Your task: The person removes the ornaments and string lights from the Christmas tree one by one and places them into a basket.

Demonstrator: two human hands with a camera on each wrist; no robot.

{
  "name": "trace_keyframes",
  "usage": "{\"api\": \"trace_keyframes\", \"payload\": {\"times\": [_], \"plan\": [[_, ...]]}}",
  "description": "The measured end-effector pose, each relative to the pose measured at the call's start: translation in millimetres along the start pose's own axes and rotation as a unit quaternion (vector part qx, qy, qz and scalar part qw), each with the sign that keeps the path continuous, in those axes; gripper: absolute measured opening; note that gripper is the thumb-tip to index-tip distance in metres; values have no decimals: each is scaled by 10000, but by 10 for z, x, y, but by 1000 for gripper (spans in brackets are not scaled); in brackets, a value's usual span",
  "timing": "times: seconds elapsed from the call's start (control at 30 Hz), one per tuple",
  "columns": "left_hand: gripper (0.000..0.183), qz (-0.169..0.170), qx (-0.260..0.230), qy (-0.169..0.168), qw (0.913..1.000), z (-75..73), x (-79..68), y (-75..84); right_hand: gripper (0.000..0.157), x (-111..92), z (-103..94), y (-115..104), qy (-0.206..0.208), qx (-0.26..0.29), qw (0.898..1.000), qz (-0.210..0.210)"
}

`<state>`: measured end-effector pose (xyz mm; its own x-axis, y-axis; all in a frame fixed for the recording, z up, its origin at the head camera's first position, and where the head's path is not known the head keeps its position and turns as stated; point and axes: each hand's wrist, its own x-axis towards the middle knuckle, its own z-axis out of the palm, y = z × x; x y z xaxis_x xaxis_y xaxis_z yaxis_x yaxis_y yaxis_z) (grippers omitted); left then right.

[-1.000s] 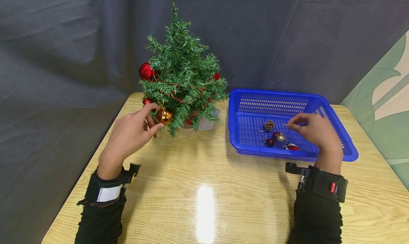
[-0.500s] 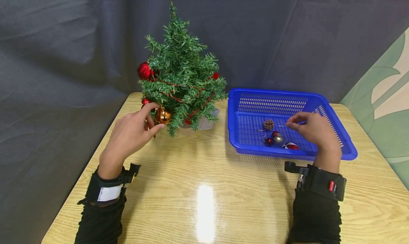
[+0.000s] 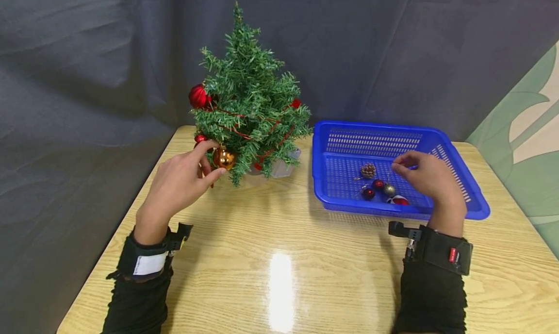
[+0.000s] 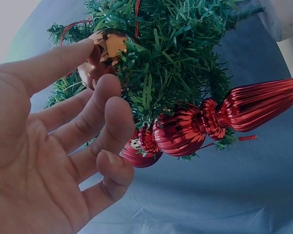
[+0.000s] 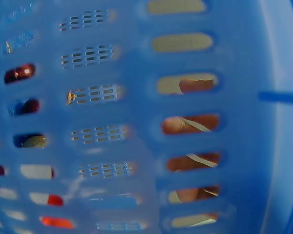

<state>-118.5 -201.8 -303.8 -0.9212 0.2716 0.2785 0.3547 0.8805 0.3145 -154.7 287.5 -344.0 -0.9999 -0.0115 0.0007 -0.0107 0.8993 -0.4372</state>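
Note:
My left hand point(image 3: 179, 181) pinches a shiny copper-gold bauble point(image 3: 224, 158) between thumb and index finger, low on the left front of a small artificial Christmas tree point(image 3: 253, 91). In the left wrist view, the bauble point(image 4: 110, 48) lies against the branches, and a red spindle-shaped ornament point(image 4: 185, 129) hangs beside the other fingers. Over the blue basket point(image 3: 320, 178), my right hand point(image 3: 430, 175) pinches a thin thread; a small glittery gold bauble point(image 3: 389, 189) hangs beneath. The right wrist view looks through the basket's slotted wall, with parts of the hand point(image 5: 185, 125) showing behind it.
In the basket lie a pine cone point(image 3: 368, 170), two small dark red baubles point(image 3: 369, 193) and a red-and-white ornament point(image 3: 398, 200). A ribbed red bauble point(image 3: 198, 96) and red garland hang on the tree. The wooden table point(image 3: 218, 275) meets dark cloth behind.
The small gold bauble swings left, then right, under my right hand, which has risen very slightly. My left hand keeps its place at the copper-gold bauble.

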Motion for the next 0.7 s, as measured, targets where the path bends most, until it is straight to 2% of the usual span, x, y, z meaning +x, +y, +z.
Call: {"api": "trace_keyframes", "payload": {"times": [0.3, 0.43, 0.57, 0.7], "plan": [[46, -57, -73, 32, 10000, -16, -8, 6, 45, -3, 12, -49, -115, 58, 9999, -91], [47, -94, -92, 207, 9997, 4, 3, 15, 41, 7, 21, -75, -81, 7, 9998, -156], [54, -294, -81, 347, 9989, 46, 18, 51, 41, 22, 24, -109, -101, -45, 9997, -200], [61, -503, 18, 226, 9985, 90, 25, 91, 43, 25, 29, -128, -142, -48, 9997, -208]]}}
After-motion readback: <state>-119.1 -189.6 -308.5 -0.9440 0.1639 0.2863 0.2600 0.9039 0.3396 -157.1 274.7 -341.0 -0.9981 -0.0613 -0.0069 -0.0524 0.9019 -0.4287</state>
